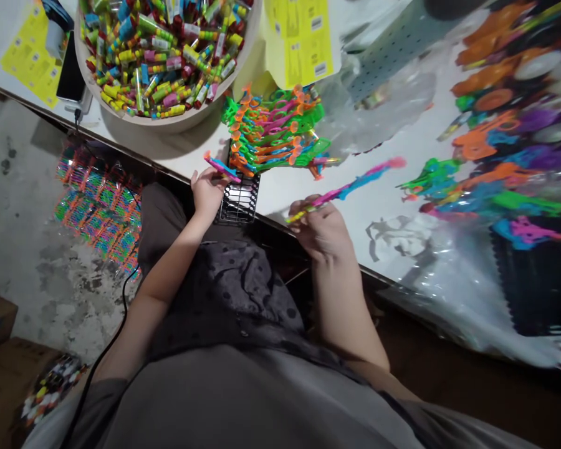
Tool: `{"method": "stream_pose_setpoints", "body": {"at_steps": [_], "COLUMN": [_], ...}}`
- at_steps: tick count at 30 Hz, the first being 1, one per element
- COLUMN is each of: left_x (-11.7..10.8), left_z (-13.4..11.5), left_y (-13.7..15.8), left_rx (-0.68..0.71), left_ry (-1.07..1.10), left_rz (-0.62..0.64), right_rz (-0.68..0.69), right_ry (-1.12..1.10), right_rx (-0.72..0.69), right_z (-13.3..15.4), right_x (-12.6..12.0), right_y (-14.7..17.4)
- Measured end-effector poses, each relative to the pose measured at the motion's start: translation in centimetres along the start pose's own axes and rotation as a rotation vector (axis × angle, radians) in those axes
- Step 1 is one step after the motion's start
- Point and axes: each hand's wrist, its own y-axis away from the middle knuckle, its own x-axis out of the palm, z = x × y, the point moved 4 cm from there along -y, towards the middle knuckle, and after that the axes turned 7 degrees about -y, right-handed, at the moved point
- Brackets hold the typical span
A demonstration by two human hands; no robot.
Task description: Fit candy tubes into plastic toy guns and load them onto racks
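My left hand point(209, 194) is closed around a small pink-and-blue plastic toy point(224, 168) with an orange end, above the table's front edge. In my right hand point(321, 226) is a long, thin pink-and-blue plastic toy point(355, 186), pinched near its yellow-green end; its pinkish tip points right and is blurred. Between and beyond my hands, a black wire rack point(239, 201) sits at the table edge. Just behind it, several green, orange and pink plastic toys point(275, 128) lie stacked in a row. The toys' exact kind cannot be made out.
A round tub point(177, 123) of candy tubes stands at the back left, near a phone point(72, 75) and yellow label sheets point(303, 43). Loose colourful toys point(509, 137) and clear plastic bags point(458, 280) lie to the right. Bagged toys point(98, 206) hang at left, beside a black cable point(121, 312).
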Motion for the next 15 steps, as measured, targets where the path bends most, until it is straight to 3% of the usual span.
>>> {"method": "stream_pose_setpoints", "body": {"at_steps": [7, 15], "left_x": [0.8, 0.4], "left_z": [0.9, 0.2], "left_y": [-0.5, -0.3], "left_rx": [0.026, 0.129], "left_ry": [-0.202, -0.275], "left_rz": [-0.008, 0.079], "right_rz": [-0.184, -0.333], "right_ry": [0.290, 0.545], "right_rx": [-0.328, -0.321], "right_z": [-0.7, -3.4], "right_x": [0.0, -0.5], "right_y": [-3.7, -7.8]}}
